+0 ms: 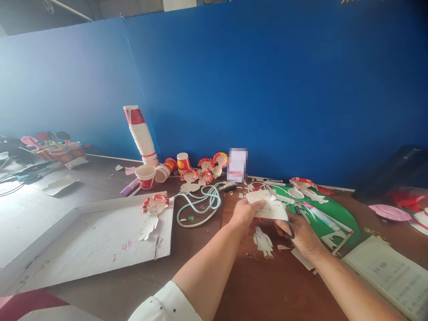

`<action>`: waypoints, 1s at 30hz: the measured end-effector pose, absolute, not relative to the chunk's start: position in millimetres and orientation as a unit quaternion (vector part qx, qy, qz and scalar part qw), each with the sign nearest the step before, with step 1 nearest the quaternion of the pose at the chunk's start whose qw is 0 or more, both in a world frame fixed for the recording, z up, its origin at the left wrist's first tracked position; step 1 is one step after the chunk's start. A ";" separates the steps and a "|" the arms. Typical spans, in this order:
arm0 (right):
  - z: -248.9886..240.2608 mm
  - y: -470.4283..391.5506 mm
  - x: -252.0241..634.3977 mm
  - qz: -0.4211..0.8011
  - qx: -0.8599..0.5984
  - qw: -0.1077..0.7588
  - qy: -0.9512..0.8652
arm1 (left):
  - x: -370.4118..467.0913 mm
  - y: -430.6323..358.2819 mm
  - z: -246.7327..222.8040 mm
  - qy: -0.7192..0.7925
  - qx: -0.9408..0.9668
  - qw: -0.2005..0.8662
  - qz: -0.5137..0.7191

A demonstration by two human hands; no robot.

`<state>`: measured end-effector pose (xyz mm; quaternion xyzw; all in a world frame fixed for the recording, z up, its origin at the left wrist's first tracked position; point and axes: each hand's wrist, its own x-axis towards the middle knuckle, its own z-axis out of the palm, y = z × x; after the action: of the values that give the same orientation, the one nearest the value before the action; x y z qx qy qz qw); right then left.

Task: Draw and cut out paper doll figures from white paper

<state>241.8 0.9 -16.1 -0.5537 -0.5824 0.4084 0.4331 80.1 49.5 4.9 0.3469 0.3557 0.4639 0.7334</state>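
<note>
My left hand (246, 215) pinches a piece of white paper (269, 210) with lines drawn on it, held above the table. Closed around the dark handle of a pair of scissors (290, 231), my right hand (304, 237) is at the paper's lower right edge. The paper hides most of the blades. Below the hands lies a cut-out paper figure (263, 243) shaped like a small body, with scraps around it. Markers (323, 218) rest on a green round sheet (347, 219) beyond my right hand.
A shallow white box lid (100, 240) on the left holds a red-fringed paper figure (155, 205). Behind it stand a tall stack of paper cups (142, 136) and loose cups (146, 176). A coiled pale cable (197, 223) lies mid-table. An open book (384, 272) is at right; a blue partition (267, 89) rises behind.
</note>
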 end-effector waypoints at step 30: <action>-4.2 -2.0 235.0 0.364 -0.571 0.408 -0.613 | 79.0 51.4 3.8 0.346 0.324 0.737 0.482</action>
<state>235.0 -2.0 -4.2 -0.5706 -0.6127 0.3642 0.4080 79.0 51.4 3.8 0.3235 0.3456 0.4817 0.7375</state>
